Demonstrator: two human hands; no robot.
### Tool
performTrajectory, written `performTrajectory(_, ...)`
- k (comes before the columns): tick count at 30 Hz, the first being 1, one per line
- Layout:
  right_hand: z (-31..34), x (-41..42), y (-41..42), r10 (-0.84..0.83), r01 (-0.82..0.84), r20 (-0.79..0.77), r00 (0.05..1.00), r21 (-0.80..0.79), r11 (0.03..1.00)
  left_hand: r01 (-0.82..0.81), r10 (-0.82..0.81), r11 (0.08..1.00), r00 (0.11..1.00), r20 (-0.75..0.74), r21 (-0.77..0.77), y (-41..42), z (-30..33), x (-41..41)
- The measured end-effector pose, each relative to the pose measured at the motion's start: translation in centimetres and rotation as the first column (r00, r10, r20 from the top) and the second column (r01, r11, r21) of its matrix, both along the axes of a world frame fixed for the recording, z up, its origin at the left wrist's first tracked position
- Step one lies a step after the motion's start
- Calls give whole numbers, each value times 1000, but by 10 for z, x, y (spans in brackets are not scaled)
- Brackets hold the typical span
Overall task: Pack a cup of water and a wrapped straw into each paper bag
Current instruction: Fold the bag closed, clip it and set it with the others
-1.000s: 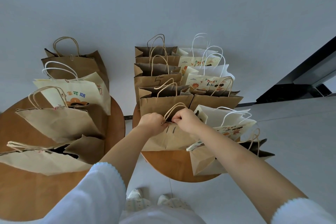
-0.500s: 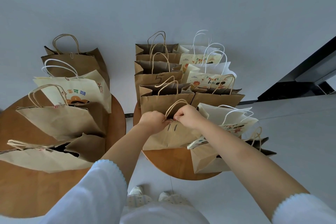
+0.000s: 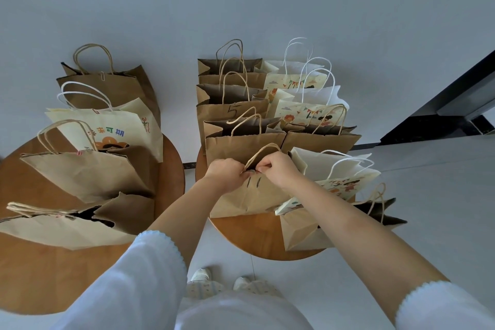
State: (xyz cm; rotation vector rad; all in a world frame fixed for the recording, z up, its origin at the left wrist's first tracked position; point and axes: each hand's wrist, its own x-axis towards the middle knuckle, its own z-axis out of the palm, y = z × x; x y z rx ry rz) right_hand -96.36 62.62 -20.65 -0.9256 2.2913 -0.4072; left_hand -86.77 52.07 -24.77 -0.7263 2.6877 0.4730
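Brown paper bag (image 3: 249, 195), marked with two pen strokes, stands at the near edge of the right-hand round worktop (image 3: 251, 238), and we have both hands at its mouth. Our left hand (image 3: 226, 174) pinches the rim on one side, our right hand (image 3: 278, 169) pinches it on the other, the twine handle (image 3: 261, 153) arching up between them. The mouth runs left to right directly beneath our knuckles, barely parted. No cup or straw shows anywhere.
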Motion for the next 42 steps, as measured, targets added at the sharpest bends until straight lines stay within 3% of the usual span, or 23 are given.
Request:
performTrajectory(5, -3, -3, -6, 46, -41, -41, 998, 121, 992, -24, 24, 1000, 1000, -5, 9, 0, -2, -1)
performTrajectory(9, -4, -1, -20, 38, -10, -67, 997, 381, 924, -58, 58, 998, 998, 2, 23, -4, -3, 2)
performTrajectory(11, -1, 2, -19, 175, -107, -107, 979, 462, 880, -56, 56, 998, 998, 7, 28, -4, -2, 2)
performTrajectory(15, 5, 13, -2, 498, -337, -407, 766, 406, 849, 4, -4, 1000, 1000, 4, 3, -1, 2, 1)
performTrajectory(17, 3, 14, -1, 568, -413, -487, 663, 395, 821, 19, -19, 1000, 1000, 4, -5, 0, 3, 1)
performTrajectory(21, 0, 17, -6, 604, -461, -514, 609, 391, 797, 36, -36, 999, 999, 2, -24, -1, 3, 3)
performTrajectory(28, -11, 20, -9, 493, -373, -474, 730, 328, 868, 55, -55, 998, 998, -2, -15, -1, 2, 6)
performTrajectory(32, -27, 22, -1, 358, -302, -409, 839, 197, 933, 24, -24, 1000, 1000, -2, 7, 0, 1, 8)
performTrajectory(36, -32, 13, 7, 245, -265, -445, 861, 18, 964, 41, -41, 999, 999, -36, -11, -3, 5, 7)
performTrajectory(42, -39, 15, 19, 180, -254, -447, 876, -111, 961, 46, -47, 999, 999, -18, -11, -4, 8, 7)
